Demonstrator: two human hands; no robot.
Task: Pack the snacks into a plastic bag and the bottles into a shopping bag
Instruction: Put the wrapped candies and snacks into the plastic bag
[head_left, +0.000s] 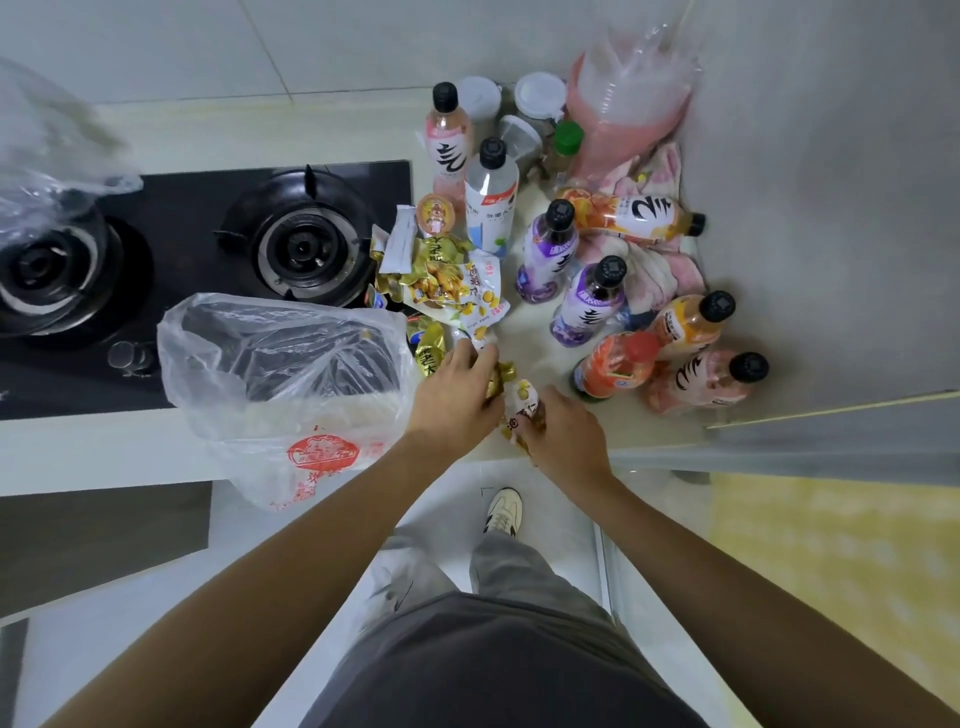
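A clear plastic bag (270, 374) with red print stands open at the counter's front edge, partly over the stove. Right of it lies a heap of snack packets (441, 275), gold and white-yellow. My left hand (457, 395) closes on a gold-wrapped snack (501, 376) just right of the bag's mouth. My right hand (563, 431) grips a white and yellow snack packet (522, 397) close beside it. Several drink bottles (592, 301) stand or lie further right, purple, pink, orange and white.
A black gas stove (291, 244) with two burners fills the counter's left. Another clear bag (47, 156) hangs at far left. Jars (537, 98), a pink sack of plastic cups (634, 104) and a pink cloth (660, 270) crowd the back right corner by the wall.
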